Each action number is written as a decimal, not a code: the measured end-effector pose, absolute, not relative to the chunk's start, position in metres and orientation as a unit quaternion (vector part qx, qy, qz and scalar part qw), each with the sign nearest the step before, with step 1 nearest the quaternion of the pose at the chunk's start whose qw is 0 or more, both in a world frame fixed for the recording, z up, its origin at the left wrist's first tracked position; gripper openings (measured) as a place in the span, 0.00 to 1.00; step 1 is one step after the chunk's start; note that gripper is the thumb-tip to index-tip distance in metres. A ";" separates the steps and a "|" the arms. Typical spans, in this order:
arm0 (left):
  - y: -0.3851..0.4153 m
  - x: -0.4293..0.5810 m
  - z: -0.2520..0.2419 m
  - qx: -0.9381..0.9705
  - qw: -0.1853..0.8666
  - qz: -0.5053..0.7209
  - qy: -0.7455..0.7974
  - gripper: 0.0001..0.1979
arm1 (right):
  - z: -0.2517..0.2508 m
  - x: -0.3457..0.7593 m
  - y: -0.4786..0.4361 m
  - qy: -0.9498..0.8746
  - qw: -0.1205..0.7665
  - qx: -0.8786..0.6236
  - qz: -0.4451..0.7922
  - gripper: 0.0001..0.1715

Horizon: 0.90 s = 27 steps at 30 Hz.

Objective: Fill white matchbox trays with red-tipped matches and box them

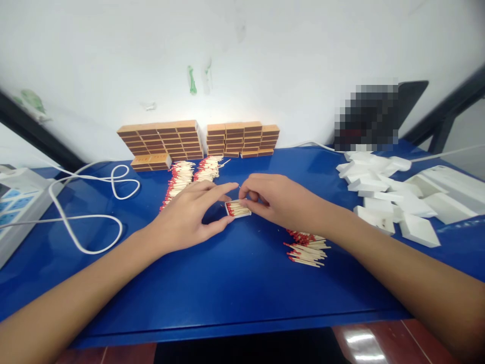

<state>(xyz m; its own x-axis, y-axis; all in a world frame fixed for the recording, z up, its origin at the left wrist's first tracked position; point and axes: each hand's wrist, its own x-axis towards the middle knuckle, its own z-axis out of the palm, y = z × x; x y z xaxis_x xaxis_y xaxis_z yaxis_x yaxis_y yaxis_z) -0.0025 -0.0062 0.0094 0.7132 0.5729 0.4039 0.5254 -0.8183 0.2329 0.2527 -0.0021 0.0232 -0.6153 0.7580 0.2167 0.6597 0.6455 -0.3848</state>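
A small white matchbox tray [248,214] lies on the blue table between my hands, filled with red-tipped matches [235,208]. My left hand [189,215] curves round its left end, the thumb against the near edge and the fingers at the far side. At the right end, my right hand [280,199] is closed in a pinch above the matches; what its fingertips hold is too small to make out. Loose matches [308,253] lie in a pile below my right wrist. Two rows of matches [182,174] stretch out behind my left hand, partly hidden by it.
Stacked matchboxes [162,141] stand against the wall, with a shorter stack [242,137] beside them. White empty trays [379,177] are heaped at the right. A white cable [117,237] loops near a power strip [22,207] on the left. A dark, partly pixelated object [407,108] leans at the back right.
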 end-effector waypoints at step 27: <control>-0.005 -0.003 0.008 0.926 0.022 0.243 0.289 0.18 | 0.023 0.258 0.000 -0.890 0.174 -0.375 0.190 0.04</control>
<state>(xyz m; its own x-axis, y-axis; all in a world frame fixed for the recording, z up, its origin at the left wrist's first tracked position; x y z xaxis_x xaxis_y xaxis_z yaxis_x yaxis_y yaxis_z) -0.0027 -0.0047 0.0080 0.7149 0.5459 0.4370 0.5246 -0.8319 0.1810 0.2576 -0.0005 0.0233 -0.6577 0.7343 0.1682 0.6021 0.6466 -0.4684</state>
